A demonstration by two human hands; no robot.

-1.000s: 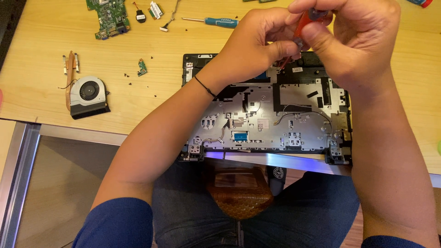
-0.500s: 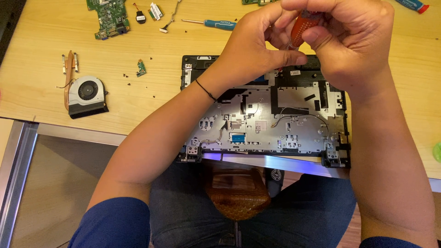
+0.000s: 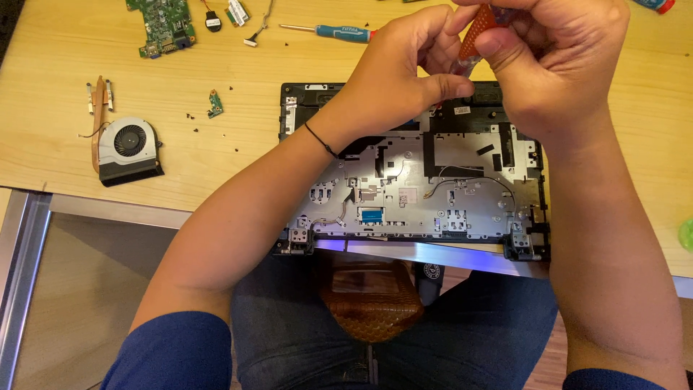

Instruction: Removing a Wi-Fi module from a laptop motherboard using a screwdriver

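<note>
My left hand (image 3: 404, 72) and my right hand (image 3: 559, 61) are raised together above the far edge of an opened laptop base (image 3: 411, 184). Both pinch a small orange-handled tool (image 3: 476, 32); my right fingers wrap its handle and my left fingertips touch its lower end. Its tip is hidden between the fingers. The laptop base lies on the wooden table (image 3: 58, 79) with its silver inner plate, thin cables and hinges exposed. A black band sits on my left wrist.
A cooling fan with a copper heat pipe (image 3: 123, 148) lies at the left. A green circuit board (image 3: 162, 25), a small green board (image 3: 214, 103), a blue-handled screwdriver (image 3: 339, 32) and loose screws lie on the table's far side. A green object (image 3: 686, 235) pokes in at the right edge.
Both hands have stayed clasped on the orange tool and have drifted slightly up and to the right. The laptop base has not moved.
</note>
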